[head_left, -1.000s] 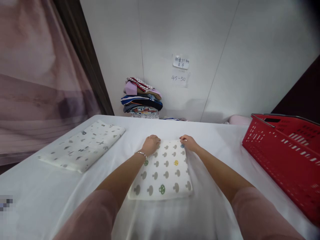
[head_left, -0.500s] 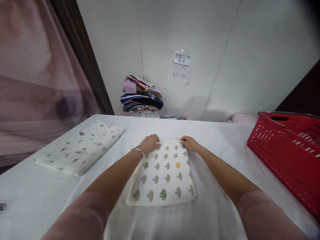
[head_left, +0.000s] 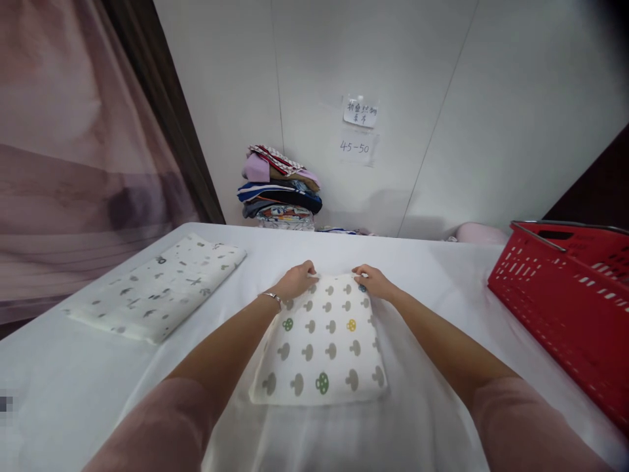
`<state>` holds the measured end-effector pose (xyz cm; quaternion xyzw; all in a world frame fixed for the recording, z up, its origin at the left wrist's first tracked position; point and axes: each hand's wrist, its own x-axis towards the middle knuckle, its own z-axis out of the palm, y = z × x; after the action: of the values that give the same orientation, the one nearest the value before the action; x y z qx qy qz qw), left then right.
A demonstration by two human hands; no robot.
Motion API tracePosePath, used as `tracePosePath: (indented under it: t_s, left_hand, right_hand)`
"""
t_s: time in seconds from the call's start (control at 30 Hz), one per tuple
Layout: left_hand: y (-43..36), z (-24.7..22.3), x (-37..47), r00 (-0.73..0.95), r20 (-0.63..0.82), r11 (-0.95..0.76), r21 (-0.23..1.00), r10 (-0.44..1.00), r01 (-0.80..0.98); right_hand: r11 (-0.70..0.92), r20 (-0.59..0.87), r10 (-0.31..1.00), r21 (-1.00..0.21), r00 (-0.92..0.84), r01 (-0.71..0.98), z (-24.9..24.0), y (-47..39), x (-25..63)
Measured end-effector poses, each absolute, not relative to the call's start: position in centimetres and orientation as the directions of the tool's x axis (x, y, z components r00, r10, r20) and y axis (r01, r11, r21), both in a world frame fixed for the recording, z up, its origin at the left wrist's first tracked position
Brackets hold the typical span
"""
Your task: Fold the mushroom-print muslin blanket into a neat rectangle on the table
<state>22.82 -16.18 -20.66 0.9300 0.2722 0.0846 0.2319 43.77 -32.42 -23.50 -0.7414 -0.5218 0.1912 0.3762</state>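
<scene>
A white cloth (head_left: 319, 334) printed with grey, green and yellow mushrooms lies folded flat on the white-covered table (head_left: 403, 255). My left hand (head_left: 296, 278), with a bracelet at the wrist, pinches its far left corner. At the far right corner my right hand (head_left: 372, 280) pinches the same cloth between thumb and fingers. The far edge runs between the two hands; the near edge rests on the table. To the left lies a second folded cloth (head_left: 162, 285), white with small grey and dark prints, apart from both hands.
On the table's right side stands a red plastic basket (head_left: 565, 301) with a metal handle. Behind the table's far edge is a stack of folded fabrics (head_left: 280, 187) against the wall. Two paper notes (head_left: 356, 147) hang on the wall. A pinkish curtain (head_left: 88, 164) hangs at the left.
Both hands stay at the far corners of the mushroom cloth, their fingers shifted slightly. The cloth keeps its place and shape. The camera view has moved a little.
</scene>
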Motion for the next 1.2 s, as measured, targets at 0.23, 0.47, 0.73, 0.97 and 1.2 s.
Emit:
tracePosePath:
  t_s: [0.23, 0.47, 0.73, 0.97, 1.2]
  left_hand:
    - [-15.9, -20.9, 23.6, 0.764, 0.001, -0.677, 0.463, 0.645, 0.572]
    - [-16.0, -21.4, 23.9, 0.703, 0.004, -0.583, 0.564, 0.711, 0.586]
    - [-15.5, -22.8, 23.1, 0.742, 0.043, -0.575, 0.662, 0.669, 0.48]
    - [-16.1, -22.4, 23.1, 0.766, 0.081, -0.644, 0.602, 0.638, 0.473]
    - [-17.1, -22.1, 23.0, 0.838, 0.367, -0.908, 0.275, 0.403, 0.317]
  right_hand:
    - [-0.254, 0.054, 0.867, -0.807, 0.495, 0.533, -24.1, -31.7, 43.6]
    - [-0.311, 0.038, 0.843, -0.779, 0.536, 0.544, -24.3, -31.1, 43.3]
    - [-0.244, -0.054, 0.936, -0.812, 0.349, 0.53, -23.7, -31.7, 43.4]
    - [-0.217, 0.048, 0.917, -0.775, 0.397, 0.594, -24.3, -31.0, 42.9]
    - [-0.08, 0.191, 0.942, -0.669, 0.275, 0.739, -24.2, -31.2, 42.6]
